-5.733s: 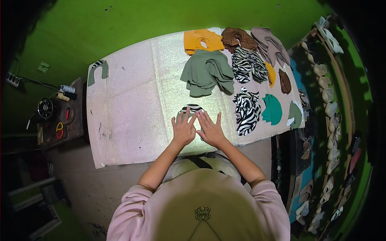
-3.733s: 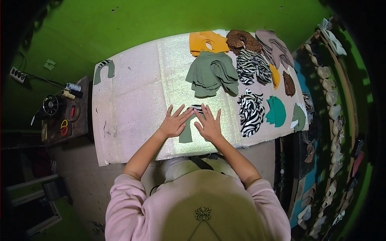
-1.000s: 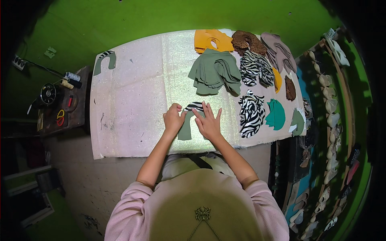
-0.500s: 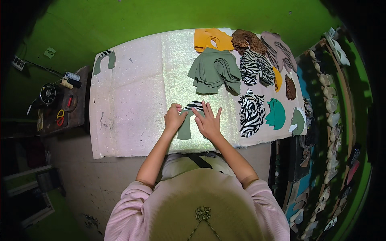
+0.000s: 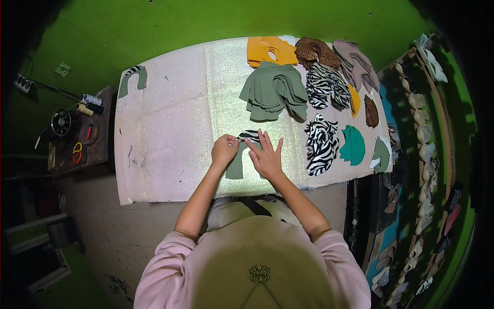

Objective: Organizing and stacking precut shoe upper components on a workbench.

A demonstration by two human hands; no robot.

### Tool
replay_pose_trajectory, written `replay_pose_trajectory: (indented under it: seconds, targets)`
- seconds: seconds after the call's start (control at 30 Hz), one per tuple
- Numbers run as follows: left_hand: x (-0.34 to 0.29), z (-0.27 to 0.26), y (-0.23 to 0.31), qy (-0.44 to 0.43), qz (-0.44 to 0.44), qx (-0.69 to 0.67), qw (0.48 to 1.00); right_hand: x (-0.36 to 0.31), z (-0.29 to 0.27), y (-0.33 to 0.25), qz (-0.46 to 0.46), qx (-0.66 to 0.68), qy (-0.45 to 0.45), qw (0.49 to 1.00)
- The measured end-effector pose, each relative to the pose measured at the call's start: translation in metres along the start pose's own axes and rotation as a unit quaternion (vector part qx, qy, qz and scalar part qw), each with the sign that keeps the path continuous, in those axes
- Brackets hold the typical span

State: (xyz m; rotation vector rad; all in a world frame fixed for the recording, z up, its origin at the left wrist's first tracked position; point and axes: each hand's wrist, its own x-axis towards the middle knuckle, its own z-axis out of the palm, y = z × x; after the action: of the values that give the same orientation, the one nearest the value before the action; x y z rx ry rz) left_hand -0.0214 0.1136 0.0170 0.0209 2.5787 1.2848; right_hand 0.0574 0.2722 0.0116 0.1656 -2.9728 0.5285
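Observation:
A small olive-green fabric piece (image 5: 236, 166) with a zebra-print top (image 5: 250, 135) lies near the front edge of the pale glittery table (image 5: 170, 123). My left hand (image 5: 224, 150) is curled at its upper left edge, fingertips pinching the fabric. My right hand (image 5: 266, 155) lies flat on its right side, fingers spread and pressing it down.
Further back are an olive-green fabric pile (image 5: 271, 90), zebra-print pieces (image 5: 321, 143), orange (image 5: 269, 50), brown and teal (image 5: 353, 146) cut-outs. One green and zebra piece (image 5: 131, 79) lies at the far left corner. A side stand (image 5: 77, 134) holds scissors and thread spools. Shelves of shoes (image 5: 422, 134) line the right.
My hands went from lying flat on the piece to the left hand curling and pinching its upper edge, while the right hand stays pressed on it. The view shifted slightly.

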Motion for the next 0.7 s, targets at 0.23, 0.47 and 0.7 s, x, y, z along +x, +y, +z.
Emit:
replay_pose_trajectory:
  seconds: [0.23, 0.47, 0.7]
  targets:
    - [0.002, -0.002, 0.001, -0.019, -0.023, 0.006, 1.000, 0.000, 0.000, 0.002, 0.011, 0.007, 0.019, 1.000]
    - [0.004, -0.002, -0.002, -0.025, -0.026, -0.027, 0.999, -0.002, -0.022, 0.016, 0.124, 0.134, 0.106, 0.978]
    - [0.007, 0.000, -0.008, -0.028, -0.023, -0.030, 0.999, 0.007, -0.026, 0.023, 0.211, 0.286, 0.068, 0.932]
